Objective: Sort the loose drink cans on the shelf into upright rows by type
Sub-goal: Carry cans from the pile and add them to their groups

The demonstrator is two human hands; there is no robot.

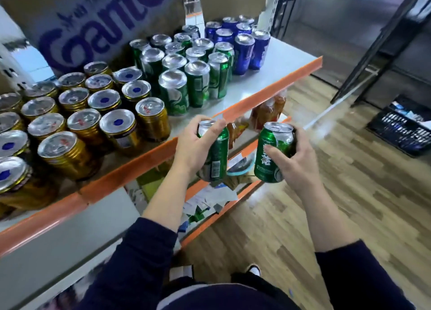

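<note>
White shelf [275,60], orange front lip, shop aisle. Left hand [193,144] curled round green can [218,155]; right hand [296,162] wrapped round second green can [271,153]. Both cans upright, just off shelf's front edge. Best move, likely: set each upright before green block [198,81], flush with rows, clear of gold cans [93,113]. Blue cans [242,46] beyond.

cans [173,92] on shelf [282,57] | box [93,29] behind cans | crate [401,127] on floor [303,216], right

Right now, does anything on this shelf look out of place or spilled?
Nothing spilled or fallen: gold cans, green cans and blue cans stand upright in separate groups on the shelf. Off it, the left hand grips one green can, the right hand a second green can.
</note>
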